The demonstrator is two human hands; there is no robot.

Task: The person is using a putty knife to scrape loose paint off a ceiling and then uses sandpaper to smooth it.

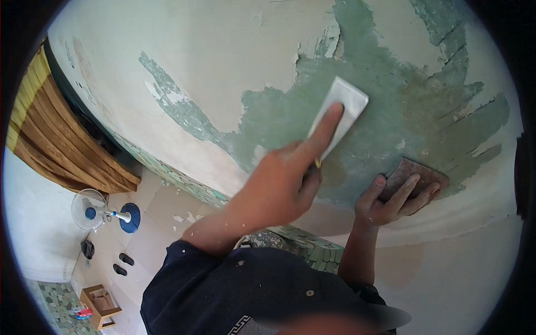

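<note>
My left hand (285,178) grips a putty knife with a broad pale blade (349,103), its index finger stretched along the blade. A bit of yellow shows below the fingers, while the rest of the handle is hidden. The blade lies over a green patch (273,120) on the wall, where the whitish coat is gone. Lower right, my right hand (391,204) has its thumb and fingers on a flat, brownish-grey square plate (410,173) against the wall; its exact kind is unclear. Torn, peeling paint edges (330,42) stand above the blade.
A brown curtain (72,128) hangs at the left. On the tiled floor stand a blue-and-white fan (129,218), black slippers (124,263) and a small wooden stool-like piece (100,304). Paint flakes (184,218) lie by the green mosaic wall base (178,176).
</note>
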